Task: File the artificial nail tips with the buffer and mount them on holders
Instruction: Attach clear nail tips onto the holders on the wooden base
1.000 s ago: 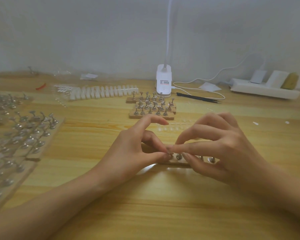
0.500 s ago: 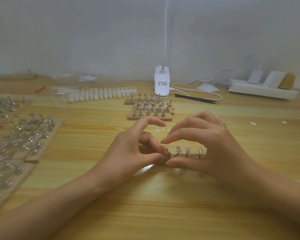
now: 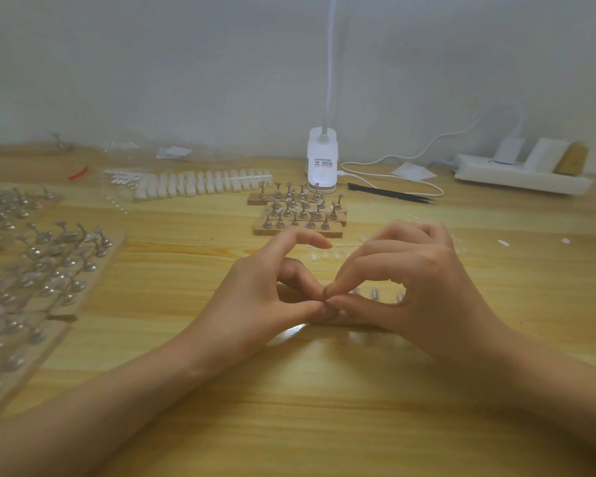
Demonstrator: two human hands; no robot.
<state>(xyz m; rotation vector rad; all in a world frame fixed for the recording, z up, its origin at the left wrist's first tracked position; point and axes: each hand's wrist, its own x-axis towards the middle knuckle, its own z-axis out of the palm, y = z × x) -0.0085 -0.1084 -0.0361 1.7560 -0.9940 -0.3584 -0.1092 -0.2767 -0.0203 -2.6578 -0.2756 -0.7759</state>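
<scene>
Seemingly left hand and right hand both pinch the holder strip.

A white lamp base is placed at the far edge of the wooden table, against the pale wall, with its thin neck routed straight up out of view. A white cable is looped from the base toward a white power strip at the right, in which a white plug is seated. Black tweezers are laid just in front of the cable loop, a white paper slip is located beside it, and a small red piece is located far left.
</scene>
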